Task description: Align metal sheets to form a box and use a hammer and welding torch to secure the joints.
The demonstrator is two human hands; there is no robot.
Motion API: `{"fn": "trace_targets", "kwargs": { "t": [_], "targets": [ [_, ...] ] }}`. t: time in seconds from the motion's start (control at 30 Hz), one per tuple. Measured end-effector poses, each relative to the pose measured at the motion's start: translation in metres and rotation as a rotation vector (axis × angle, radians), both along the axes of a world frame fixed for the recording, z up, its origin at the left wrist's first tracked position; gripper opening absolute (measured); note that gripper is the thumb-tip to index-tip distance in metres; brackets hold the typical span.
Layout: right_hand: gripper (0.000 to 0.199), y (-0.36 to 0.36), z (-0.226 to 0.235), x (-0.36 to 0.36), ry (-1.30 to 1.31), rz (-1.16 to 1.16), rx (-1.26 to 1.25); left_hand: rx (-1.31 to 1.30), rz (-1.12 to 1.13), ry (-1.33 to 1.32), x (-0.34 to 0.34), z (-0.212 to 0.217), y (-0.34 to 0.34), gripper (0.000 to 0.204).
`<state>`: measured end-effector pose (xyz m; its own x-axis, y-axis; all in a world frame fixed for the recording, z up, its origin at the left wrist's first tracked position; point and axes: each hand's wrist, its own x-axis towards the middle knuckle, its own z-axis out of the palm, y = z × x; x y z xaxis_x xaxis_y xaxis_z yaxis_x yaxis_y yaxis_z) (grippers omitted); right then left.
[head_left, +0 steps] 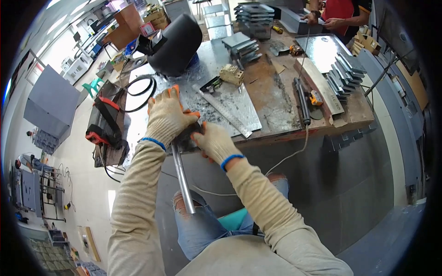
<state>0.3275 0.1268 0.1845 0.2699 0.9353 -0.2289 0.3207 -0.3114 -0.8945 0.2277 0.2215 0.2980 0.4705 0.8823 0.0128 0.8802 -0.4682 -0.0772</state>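
Note:
A shiny round metal tube (183,179) slopes from the table edge down between my knees. My left hand (166,114), in a cream knit glove with orange fingertips and a blue cuff, is closed over the tube's upper part at the edge. Its thumb points toward the other hand. My right hand (218,141), gloved the same way, is closed beside the tube, its fingers bent around something dark. A dark piece (188,132) shows between both hands; its kind cannot be made out. What lies under the palms is hidden.
A black welding helmet (177,46) stands ahead on the metal-topped table. A perforated metal strip (223,110), a black grinder-like tool (302,101) with a cord, and stacked metal brackets (345,76) lie rightward. A red-and-black machine (105,122) stands left. A co-worker's hands (322,20) handle sheet metal.

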Motion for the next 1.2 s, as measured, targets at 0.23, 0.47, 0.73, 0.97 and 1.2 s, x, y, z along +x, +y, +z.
{"fn": "trace_targets", "kwargs": {
  "t": [0.23,0.47,0.73,0.97,1.2],
  "targets": [
    [0.038,0.027,0.017,0.003,-0.654,-0.019,-0.002,0.006,0.016,-0.003,0.002,0.004,-0.004,0.102],
    [0.03,0.021,-0.002,-0.008,-0.667,-0.022,0.037,0.022,-0.012,-0.052,-0.002,-0.006,-0.002,0.09],
    [0.029,0.021,-0.003,-0.014,-0.704,-0.021,0.081,0.001,0.045,-0.058,-0.007,0.0,-0.001,0.082],
    [0.036,0.025,0.002,-0.009,-0.781,-0.075,0.148,0.07,-0.056,-0.061,-0.012,-0.012,0.01,0.088],
    [0.041,0.036,-0.018,-0.004,-0.896,-0.054,0.192,0.047,-0.053,-0.092,-0.008,-0.004,-0.001,0.085]
  ]
}}
